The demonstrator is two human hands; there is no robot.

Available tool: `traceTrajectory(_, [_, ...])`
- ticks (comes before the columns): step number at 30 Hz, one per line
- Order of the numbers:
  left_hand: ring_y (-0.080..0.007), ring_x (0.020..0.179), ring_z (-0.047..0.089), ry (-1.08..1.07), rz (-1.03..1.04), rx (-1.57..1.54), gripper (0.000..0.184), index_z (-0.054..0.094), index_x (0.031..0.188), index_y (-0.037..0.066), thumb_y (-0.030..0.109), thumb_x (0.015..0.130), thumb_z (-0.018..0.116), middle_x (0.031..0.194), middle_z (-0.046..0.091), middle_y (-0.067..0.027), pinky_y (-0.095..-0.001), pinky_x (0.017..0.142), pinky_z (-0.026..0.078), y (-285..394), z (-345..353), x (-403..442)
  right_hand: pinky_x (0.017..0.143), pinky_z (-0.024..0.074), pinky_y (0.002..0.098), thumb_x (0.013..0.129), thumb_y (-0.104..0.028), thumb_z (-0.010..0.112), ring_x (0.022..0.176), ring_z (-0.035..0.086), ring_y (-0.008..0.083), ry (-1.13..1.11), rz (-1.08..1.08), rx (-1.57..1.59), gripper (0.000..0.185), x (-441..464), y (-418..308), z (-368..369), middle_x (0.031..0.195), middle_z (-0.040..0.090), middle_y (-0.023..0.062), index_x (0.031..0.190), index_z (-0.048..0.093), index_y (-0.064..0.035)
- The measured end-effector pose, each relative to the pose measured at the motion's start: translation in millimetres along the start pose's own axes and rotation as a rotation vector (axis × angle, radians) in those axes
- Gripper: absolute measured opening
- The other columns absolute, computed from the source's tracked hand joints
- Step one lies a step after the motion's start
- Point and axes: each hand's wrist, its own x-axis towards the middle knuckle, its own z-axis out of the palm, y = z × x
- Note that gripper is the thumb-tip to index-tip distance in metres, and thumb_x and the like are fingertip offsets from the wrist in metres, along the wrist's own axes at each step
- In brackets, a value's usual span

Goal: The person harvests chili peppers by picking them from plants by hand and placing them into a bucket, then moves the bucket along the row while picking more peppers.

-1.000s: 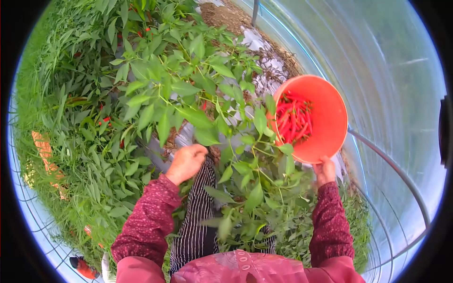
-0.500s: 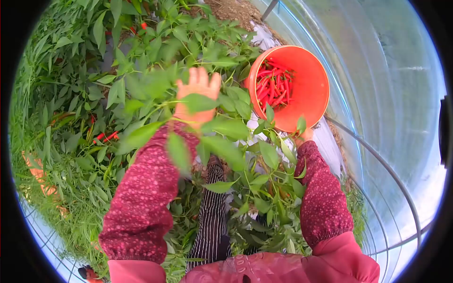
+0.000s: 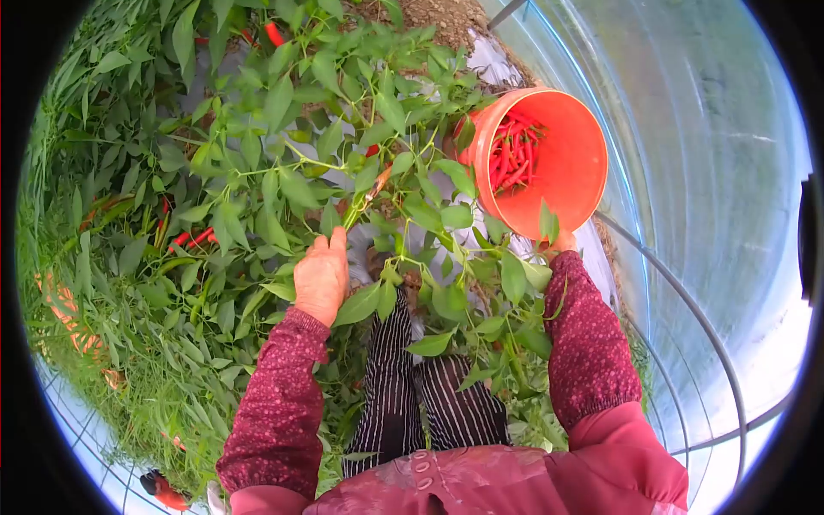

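My left hand [image 3: 322,276] is among the leaves of a pepper plant [image 3: 296,184]. Its fingers are curled, and a light green branch [image 3: 354,211] meets the fingertips; leaves hide part of the grip. Over on the right, my right hand [image 3: 561,244] is closed on the near rim of an orange-red bucket [image 3: 577,163], partly covered by a leaf. The bucket tilts toward me, and a heap of red chili peppers [image 3: 515,154] lies along its left side.
More red peppers [image 3: 193,239] hang in the foliage at left. A clear plastic tunnel wall [image 3: 687,129] and a curved metal hoop [image 3: 699,313] rise on the right. Pale sheeting [image 3: 493,60] covers soil behind the bucket. My striped trouser legs [image 3: 386,378] stand between the plants.
My left hand has come down and toward me from above the leaves, its spread fingers now curled at a branch. My right hand stays at the bucket, which sits slightly farther right in view.
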Motion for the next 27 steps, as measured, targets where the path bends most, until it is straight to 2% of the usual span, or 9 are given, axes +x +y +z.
traceTrajectory(3, [-0.0340,0.077,0.061,0.045,-0.039,-0.220,0.043,0.050,0.119,0.010,0.017,0.078,0.064,0.088,0.058,-0.0150,-0.0436,0.064,0.050,8.3,-9.9,7.5,0.061,0.0519,0.0402,0.081,-0.026,0.058,0.078,0.065,0.0248,0.274,-0.060,1.149,0.018,35.7,46.6,68.4,0.086,0.066,0.0061,0.092,0.061,-0.0125])
traceTrajectory(6, [-0.0337,0.077,0.061,0.110,-0.014,-0.288,0.042,0.051,0.118,0.010,0.017,0.078,0.064,0.089,0.058,-0.0150,-0.0437,0.065,0.050,10.0,-19.1,20.0,0.063,0.0520,0.0422,0.082,-0.024,0.056,0.083,0.064,0.0258,0.200,-0.098,0.189,0.019,17.8,40.0,44.3,0.091,0.065,0.0079,0.097,0.060,-0.0137])
traceTrajectory(8, [-0.0337,0.078,0.061,0.113,-0.015,-0.280,0.043,0.051,0.118,0.010,0.017,0.078,0.064,0.090,0.058,-0.0153,-0.0436,0.065,0.050,13.8,-21.3,23.6,0.064,0.0518,0.0447,0.086,-0.021,0.052,0.086,0.063,0.0280,0.334,-0.179,0.313,0.018,31.6,52.5,62.8,0.091,0.064,0.0084,0.100,0.059,-0.0126])
traceTrajectory(10, [-0.0333,0.079,0.061,0.009,-0.027,-0.222,0.043,0.051,0.119,0.009,0.018,0.079,0.063,0.093,0.057,-0.0155,-0.0430,0.066,0.050,15.8,-18.3,25.8,0.074,0.0514,0.0503,0.089,-0.019,0.050,0.090,0.061,0.0327,0.042,0.320,1.920,0.026,12.7,14.9,25.2,0.103,0.060,0.0147,0.111,0.051,-0.0032])
traceTrajectory(14, [-0.0313,0.081,0.060,0.121,0.000,-0.287,0.042,0.051,0.117,0.011,0.014,0.077,0.062,0.092,0.056,-0.0128,-0.0415,0.068,0.050,15.5,-9.5,6.3,0.067,0.0499,0.0496,0.088,-0.027,0.056,0.083,0.063,0.0347,-0.024,0.447,1.250,0.032,-42.5,-26.6,-43.2,0.097,0.063,0.0162,0.109,0.055,-0.0034])
traceTrajectory(18, [-0.0326,0.086,0.059,0.027,-0.081,-0.328,0.048,0.051,0.119,0.012,0.007,0.073,0.063,0.096,0.055,-0.0117,-0.0411,0.072,0.049,-1.5,6.8,-9.8,0.066,0.0496,0.0370,0.082,-0.018,0.059,0.072,0.063,0.0306,0.299,-0.008,0.099,0.017,-78.1,-65.5,-91.5,0.078,0.066,0.0129,0.088,0.062,-0.0032])
traceTrajectory(22, [-0.0309,0.081,0.059,0.089,-0.014,-0.336,0.044,0.054,0.115,0.011,0.007,0.072,0.060,0.092,0.055,-0.0103,-0.0398,0.067,0.050,-1.3,16.9,-26.2,0.070,0.0476,0.0255,0.086,-0.009,0.057,0.076,0.058,0.0091,0.201,-0.406,0.842,0.016,-69.6,-198.9,-142.3,0.081,0.065,0.0089,0.098,0.065,-0.0012])
traceTrajectory(25, [-0.0290,0.079,0.059,0.154,-0.021,-0.281,0.044,0.055,0.114,0.011,0.006,0.071,0.061,0.092,0.055,-0.0095,-0.0385,0.066,0.050,11.8,28.6,-31.7,0.072,0.0497,0.0352,0.085,-0.016,0.058,0.080,0.065,0.0268,0.190,-0.865,0.565,0.019,-21.8,-273.8,-127.2,0.087,0.067,0.0148,0.095,0.066,-0.0015])
traceTrajectory(27, [-0.0281,0.079,0.059,0.143,-0.042,-0.264,0.042,0.055,0.114,0.009,0.007,0.072,0.061,0.094,0.055,-0.0097,-0.0382,0.066,0.051,22.5,30.1,-34.4,0.071,0.0504,0.0441,0.081,-0.018,0.051,0.077,0.063,0.0346,0.254,-0.703,0.073,0.019,8.3,-307.1,-95.5,0.083,0.067,0.0124,0.080,0.066,-0.0074])
